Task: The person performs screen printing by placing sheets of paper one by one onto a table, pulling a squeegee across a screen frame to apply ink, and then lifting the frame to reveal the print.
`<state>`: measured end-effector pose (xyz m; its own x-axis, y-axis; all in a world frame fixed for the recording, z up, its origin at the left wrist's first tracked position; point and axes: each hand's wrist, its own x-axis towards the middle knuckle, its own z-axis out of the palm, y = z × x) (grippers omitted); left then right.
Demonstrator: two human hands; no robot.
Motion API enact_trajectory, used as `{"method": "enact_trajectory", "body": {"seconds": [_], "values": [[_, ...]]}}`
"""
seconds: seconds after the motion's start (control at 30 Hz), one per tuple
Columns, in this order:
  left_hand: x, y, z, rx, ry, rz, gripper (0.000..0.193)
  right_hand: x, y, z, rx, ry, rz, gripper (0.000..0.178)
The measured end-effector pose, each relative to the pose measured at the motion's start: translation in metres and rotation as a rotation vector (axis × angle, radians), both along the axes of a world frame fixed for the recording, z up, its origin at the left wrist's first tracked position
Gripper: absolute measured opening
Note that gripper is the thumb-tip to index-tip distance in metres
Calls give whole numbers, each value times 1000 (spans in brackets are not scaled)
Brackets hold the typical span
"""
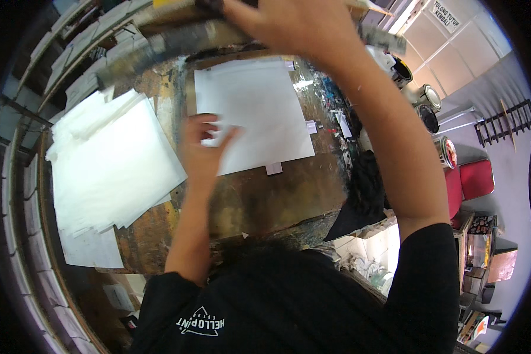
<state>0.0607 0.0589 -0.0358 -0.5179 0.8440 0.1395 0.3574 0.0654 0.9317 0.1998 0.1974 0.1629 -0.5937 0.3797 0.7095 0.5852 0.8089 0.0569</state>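
Observation:
A white sheet of paper (259,112) lies on the brown, stained work board (265,203) in front of me. Small pale tabs, such as the one at its near edge (274,169), sit along its borders. My left hand (203,141), smeared by motion, is over the sheet's left edge with thumb and fingers apart. Whether it touches the paper I cannot tell. My right arm reaches far forward across the right side, and my right hand (304,26) is at the top rim, beside a blurred, paint-stained bar (177,46). Its fingertips are partly cut off, near something dark.
At left lies an untidy stack of white sheets (115,165). Racks with papers (32,200) stand beyond it. Paint cans (429,97) line the right side, near a black cloth (366,197) at the table edge. A red chair (477,179) stands farther right.

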Motion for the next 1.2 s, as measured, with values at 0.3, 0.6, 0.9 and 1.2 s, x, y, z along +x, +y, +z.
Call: {"method": "enact_trajectory", "body": {"seconds": [0.3,0.6,0.9,1.2], "values": [[-40,-122,-44,-40,87,75,113,47,-32,-159,-420,-484,83,64],[-45,-136,-105,-323,652,89,129,64,-90,-231,-475,-537,36,56],[-48,-137,-109,-350,588,50,127,4,14,-250,-322,-434,-31,39],[-49,-137,-103,-277,502,55,131,-69,173,-266,-209,-403,-19,56]]}}
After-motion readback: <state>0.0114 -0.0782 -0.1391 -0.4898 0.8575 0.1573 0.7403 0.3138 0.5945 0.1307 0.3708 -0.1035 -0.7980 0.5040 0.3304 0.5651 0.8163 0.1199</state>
